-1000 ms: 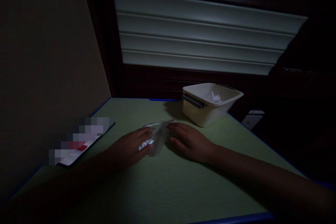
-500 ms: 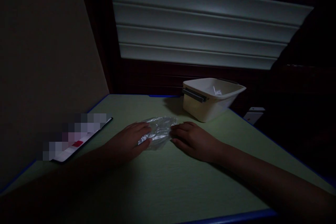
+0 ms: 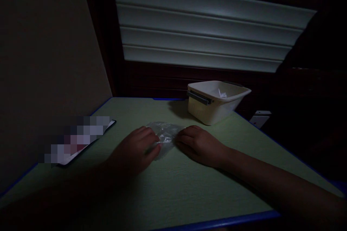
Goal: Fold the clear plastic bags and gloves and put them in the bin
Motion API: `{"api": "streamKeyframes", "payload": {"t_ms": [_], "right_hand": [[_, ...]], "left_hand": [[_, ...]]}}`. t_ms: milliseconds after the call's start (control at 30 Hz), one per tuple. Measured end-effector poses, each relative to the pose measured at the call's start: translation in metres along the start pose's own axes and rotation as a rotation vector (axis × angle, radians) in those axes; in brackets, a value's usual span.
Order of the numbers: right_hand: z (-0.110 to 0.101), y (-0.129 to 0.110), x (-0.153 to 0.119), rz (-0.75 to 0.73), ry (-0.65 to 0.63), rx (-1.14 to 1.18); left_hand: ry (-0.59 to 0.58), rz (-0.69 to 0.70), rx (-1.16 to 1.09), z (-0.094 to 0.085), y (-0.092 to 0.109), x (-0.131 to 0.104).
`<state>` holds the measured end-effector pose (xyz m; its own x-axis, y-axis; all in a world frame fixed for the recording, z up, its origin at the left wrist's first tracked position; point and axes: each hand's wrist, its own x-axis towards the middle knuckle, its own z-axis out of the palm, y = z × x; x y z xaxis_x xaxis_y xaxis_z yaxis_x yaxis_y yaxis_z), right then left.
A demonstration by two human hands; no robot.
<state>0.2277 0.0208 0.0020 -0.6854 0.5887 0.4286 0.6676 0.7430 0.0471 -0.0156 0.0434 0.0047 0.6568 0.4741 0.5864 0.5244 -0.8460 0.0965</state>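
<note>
Now, on the green, blue-edged counter [image 3: 173, 184], the left hand [image 3: 137, 148] has curled closer around one side of the clear plastic bag [image 3: 166, 138], which looks less spread than half a second ago, apparently more gathered; the right hand [image 3: 202, 147] touches the other side, its grip unclear. Beyond stands a cream bin [image 3: 208, 112], then pale slats [image 3: 206, 32] in the dim room.
</note>
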Motion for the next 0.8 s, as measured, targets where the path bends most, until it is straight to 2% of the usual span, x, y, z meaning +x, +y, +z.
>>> {"api": "streamKeyframes", "payload": {"t_ms": [133,300,367,500,600,700,800], "right_hand": [[-0.002,-0.002,-0.001,-0.086,-0.008,-0.059],[-0.004,-0.004,-0.002,-0.095,0.008,-0.010],[-0.004,-0.004,-0.002,-0.021,0.043,0.075],[0.000,0.004,-0.001,0.256,0.187,0.251],[0.006,0.012,-0.001,0.409,0.211,0.339],[0.012,0.018,-0.001,0.480,0.186,0.387],[0.013,0.018,-0.001,0.491,0.171,0.431]], "left_hand": [[-0.140,0.033,0.084,0.006,0.002,-0.004],[-0.153,-0.020,0.116,0.007,-0.003,-0.005],[-0.155,-0.023,0.123,0.006,-0.003,-0.005],[-0.161,-0.020,0.119,0.006,-0.001,-0.005],[-0.169,-0.016,0.122,0.005,-0.002,-0.005],[-0.171,-0.015,0.126,0.004,-0.001,-0.006],[-0.174,-0.034,0.132,0.002,0.001,-0.005]]}}
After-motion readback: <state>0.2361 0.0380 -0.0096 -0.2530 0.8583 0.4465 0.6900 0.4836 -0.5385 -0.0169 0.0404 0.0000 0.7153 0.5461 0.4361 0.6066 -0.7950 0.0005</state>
